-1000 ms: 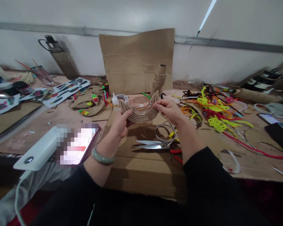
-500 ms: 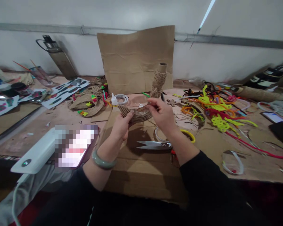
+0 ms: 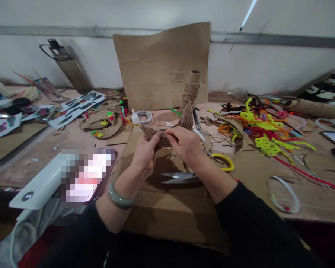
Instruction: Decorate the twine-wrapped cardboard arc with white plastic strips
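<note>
A curved, crescent-like piece wrapped in rows of brown jute twine [image 3: 187, 116] is held up over the cardboard in front of me. My left hand [image 3: 145, 152] grips its left part, thumb on top. At its middle, my right hand [image 3: 185, 146] pinches at the inner edge with thumb and forefinger, where a twine strand seems to lie; the fingertips partly hide it. Under my right wrist lie scissors [image 3: 178, 178], blades pointing left, their handles mostly hidden by the arm. A twine-wound cardboard tube [image 3: 192, 89] stands just behind the piece.
A cardboard sheet [image 3: 162, 67] leans on the wall. Left are a glue bottle [image 3: 134, 117], a decorated twine hat [image 3: 100, 124], a phone [image 3: 92, 175] and a white device [image 3: 40, 184]. To the right, a yellow ring [image 3: 225, 162] and tangled coloured pipe cleaners [image 3: 265, 145] lie about.
My right hand has moved left and slightly down along the crescent, nearer my left thumb. The crescent's right end now shows, rising behind the right hand. The view has shifted slightly.
</note>
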Demonstrator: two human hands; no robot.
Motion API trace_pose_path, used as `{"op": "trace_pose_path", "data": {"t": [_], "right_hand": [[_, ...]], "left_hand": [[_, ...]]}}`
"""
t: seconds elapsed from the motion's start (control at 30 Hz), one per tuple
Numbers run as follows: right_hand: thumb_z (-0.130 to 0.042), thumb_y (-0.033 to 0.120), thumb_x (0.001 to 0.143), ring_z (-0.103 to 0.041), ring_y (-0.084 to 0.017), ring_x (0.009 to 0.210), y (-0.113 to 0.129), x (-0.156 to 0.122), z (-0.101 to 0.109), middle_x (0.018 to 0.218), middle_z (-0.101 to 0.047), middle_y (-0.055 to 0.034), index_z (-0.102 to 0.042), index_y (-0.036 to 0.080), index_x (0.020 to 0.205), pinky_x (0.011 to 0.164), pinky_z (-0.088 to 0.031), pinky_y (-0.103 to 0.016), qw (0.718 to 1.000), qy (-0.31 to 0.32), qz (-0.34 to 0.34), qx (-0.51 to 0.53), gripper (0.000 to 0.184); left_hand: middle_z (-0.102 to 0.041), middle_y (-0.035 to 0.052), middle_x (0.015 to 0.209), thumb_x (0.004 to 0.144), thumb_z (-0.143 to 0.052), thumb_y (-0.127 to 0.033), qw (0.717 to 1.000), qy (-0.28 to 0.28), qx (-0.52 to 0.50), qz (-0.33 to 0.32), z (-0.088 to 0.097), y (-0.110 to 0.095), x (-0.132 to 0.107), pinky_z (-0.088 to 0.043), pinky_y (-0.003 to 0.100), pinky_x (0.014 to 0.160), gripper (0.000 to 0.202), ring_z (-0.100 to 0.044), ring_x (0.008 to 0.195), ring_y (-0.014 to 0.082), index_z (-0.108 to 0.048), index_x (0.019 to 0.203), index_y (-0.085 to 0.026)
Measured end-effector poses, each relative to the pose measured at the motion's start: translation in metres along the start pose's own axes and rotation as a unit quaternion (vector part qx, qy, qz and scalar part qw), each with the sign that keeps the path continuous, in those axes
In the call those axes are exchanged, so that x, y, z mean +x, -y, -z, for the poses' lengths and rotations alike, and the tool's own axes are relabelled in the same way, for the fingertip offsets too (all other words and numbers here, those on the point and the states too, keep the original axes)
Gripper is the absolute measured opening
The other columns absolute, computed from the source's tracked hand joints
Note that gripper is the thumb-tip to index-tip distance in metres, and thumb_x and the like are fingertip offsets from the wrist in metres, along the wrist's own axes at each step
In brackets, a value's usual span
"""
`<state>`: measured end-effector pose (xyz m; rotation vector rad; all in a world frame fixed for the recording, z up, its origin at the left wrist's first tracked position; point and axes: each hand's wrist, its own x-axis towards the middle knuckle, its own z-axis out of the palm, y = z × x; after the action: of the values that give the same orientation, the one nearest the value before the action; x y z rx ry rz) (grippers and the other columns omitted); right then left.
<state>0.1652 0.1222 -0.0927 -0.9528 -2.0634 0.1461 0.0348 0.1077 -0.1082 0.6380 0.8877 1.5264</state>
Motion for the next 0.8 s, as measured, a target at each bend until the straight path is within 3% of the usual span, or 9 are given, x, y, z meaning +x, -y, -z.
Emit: {"op": "trace_pose_path", "data": {"t": [0.2,0.53,0.8], "right_hand": [[-0.048,0.018,0.089,-0.064,-0.019,0.084,0.001,-0.0014,0.001,0.088,-0.071,-0.0079,-0.066,0.018,0.088,0.077,-0.047,-0.031,0.999,0.015,0.002,-0.042,0.019],[-0.049,0.02,0.09,-0.059,-0.02,0.084,0.0058,-0.0017,0.0062,0.088,-0.065,-0.0092,-0.066,0.017,0.081,0.072,-0.044,-0.031,0.989,0.011,-0.015,-0.148,0.019],[-0.051,0.019,0.086,-0.058,-0.017,0.077,0.0068,-0.0008,0.0058,0.082,-0.063,-0.0052,-0.063,0.019,0.079,0.069,-0.044,-0.029,0.996,-0.056,-0.06,-0.039,0.014]], "left_hand": [[-0.072,0.0033,0.083,0.064,-0.079,-0.022,1.0,0.013,-0.005,0.002,-0.0001,0.0011,-0.0019,-0.052,0.03,0.075,0.024,-0.066,0.073,0.0154,-0.068,0.085,-0.015],[-0.072,0.0042,0.083,0.07,-0.07,-0.014,0.998,0.038,0.0,0.042,-0.0011,0.0014,-0.0066,-0.054,0.028,0.067,0.014,-0.064,0.069,0.0147,-0.07,0.083,-0.015],[-0.073,0.005,0.086,0.07,-0.071,-0.018,0.998,0.042,-0.006,0.039,-0.0029,0.0018,-0.0069,-0.053,0.03,0.076,0.015,-0.066,0.077,0.0164,-0.07,0.084,-0.015]]}}
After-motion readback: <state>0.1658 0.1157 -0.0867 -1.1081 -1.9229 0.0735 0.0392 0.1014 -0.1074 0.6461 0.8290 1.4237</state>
